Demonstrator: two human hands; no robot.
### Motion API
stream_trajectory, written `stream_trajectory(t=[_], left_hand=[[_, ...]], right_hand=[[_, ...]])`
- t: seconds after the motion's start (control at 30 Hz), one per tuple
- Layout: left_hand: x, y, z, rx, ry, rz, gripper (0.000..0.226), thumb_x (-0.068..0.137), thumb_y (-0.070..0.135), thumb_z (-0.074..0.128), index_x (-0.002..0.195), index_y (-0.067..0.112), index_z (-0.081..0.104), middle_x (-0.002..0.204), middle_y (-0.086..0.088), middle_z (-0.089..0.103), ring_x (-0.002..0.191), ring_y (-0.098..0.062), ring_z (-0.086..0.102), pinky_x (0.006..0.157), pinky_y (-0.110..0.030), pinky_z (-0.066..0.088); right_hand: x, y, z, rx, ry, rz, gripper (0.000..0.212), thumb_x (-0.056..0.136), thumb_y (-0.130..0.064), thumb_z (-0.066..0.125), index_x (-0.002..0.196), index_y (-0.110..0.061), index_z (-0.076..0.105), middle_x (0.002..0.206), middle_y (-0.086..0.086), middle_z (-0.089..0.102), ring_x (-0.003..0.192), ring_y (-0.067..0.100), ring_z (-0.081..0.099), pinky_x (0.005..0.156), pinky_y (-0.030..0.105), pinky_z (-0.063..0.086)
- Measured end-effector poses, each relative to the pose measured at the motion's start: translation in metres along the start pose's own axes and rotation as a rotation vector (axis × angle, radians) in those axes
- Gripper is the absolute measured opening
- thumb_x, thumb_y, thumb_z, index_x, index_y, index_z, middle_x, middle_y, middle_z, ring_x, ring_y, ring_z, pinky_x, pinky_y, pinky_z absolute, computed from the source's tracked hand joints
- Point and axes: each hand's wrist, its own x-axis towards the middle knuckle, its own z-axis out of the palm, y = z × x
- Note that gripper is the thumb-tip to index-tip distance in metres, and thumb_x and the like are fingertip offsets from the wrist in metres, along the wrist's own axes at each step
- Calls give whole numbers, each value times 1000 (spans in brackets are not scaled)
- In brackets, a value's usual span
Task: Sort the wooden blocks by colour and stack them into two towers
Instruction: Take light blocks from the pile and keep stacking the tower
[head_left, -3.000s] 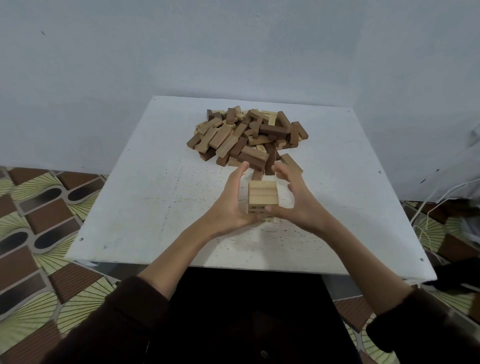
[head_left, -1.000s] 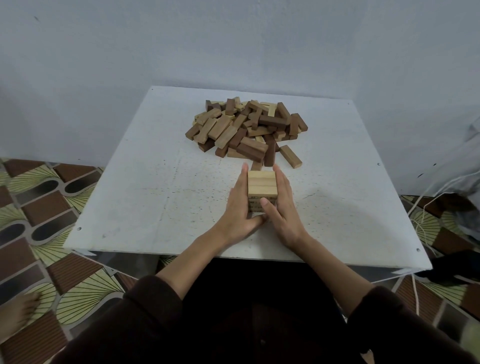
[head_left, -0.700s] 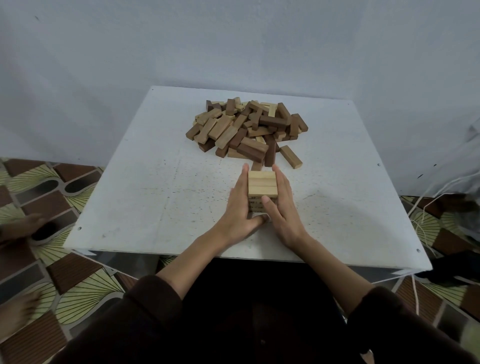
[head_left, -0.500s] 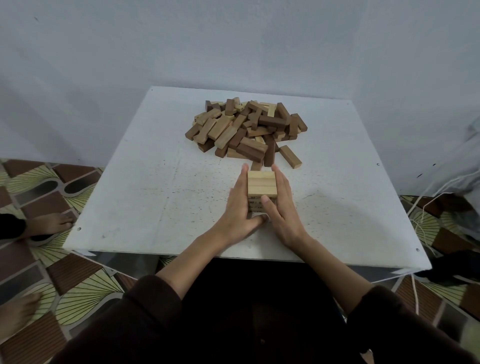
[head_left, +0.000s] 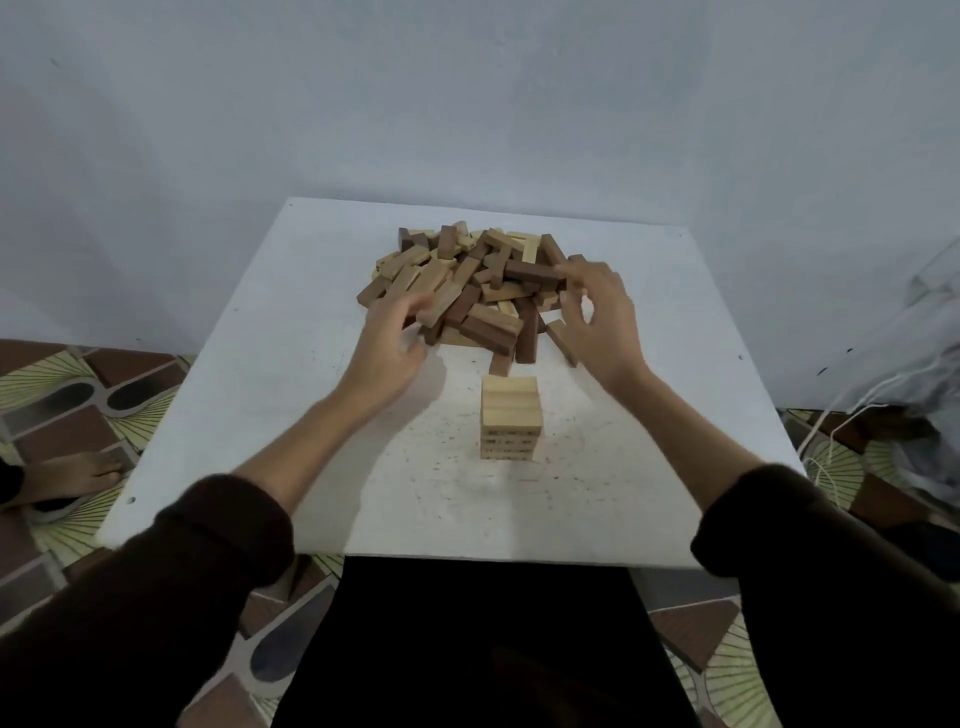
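A short tower of light wooden blocks (head_left: 510, 418) stands alone on the white table (head_left: 270, 364), near the front middle. Behind it lies a loose pile of mixed light and dark brown blocks (head_left: 483, 291). My left hand (head_left: 392, 340), blurred by motion, hovers at the pile's front left edge with loosely curled fingers and nothing in it. My right hand (head_left: 597, 312) reaches over the pile's right side, fingers spread and bent, fingertips by a dark block; it holds nothing that I can see. Both hands are well clear of the tower.
A pale wall stands right behind the table. Another person's bare foot (head_left: 72, 475) rests on the patterned floor tiles at the left. White cords and dark clutter (head_left: 862, 415) lie on the floor at the right. My dark lap fills the space below the table's front edge.
Both hands have left the sides of the light tower and moved forward to the pile, left hand to its left front, right hand to its right side. The tower stands as before.
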Motion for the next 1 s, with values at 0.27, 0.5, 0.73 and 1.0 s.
stream_trajectory(t=[0.27,0.5,0.73,1.0], left_hand=[[114,-17,-1,323,-115,76,19,91,9,54,102,5,69,105,-10,62,108,-25,45,88,-32,38],[158,-16,1,506,-221,34,18,90,9,54,95,7,71,101,-11,60,104,-26,48,85,-41,42],[171,2,14,621,-287,-93,21,81,19,69,73,20,50,91,-6,63,94,-25,56,71,-30,35],[173,3,28,770,-285,-99,26,85,11,64,111,13,56,110,-10,62,107,-29,54,77,-34,39]], right_hand=[[123,25,18,-397,-344,-43,38,86,8,42,106,-12,67,117,5,60,114,22,49,92,33,41],[151,40,29,-635,-580,-81,48,77,14,48,112,-14,64,118,11,56,103,29,53,74,35,45],[160,44,30,-700,-643,-182,26,84,2,60,107,-11,62,111,7,55,106,25,47,77,35,42],[175,18,35,-312,-538,14,14,84,-3,48,97,-5,53,82,6,51,67,19,42,60,29,34]])
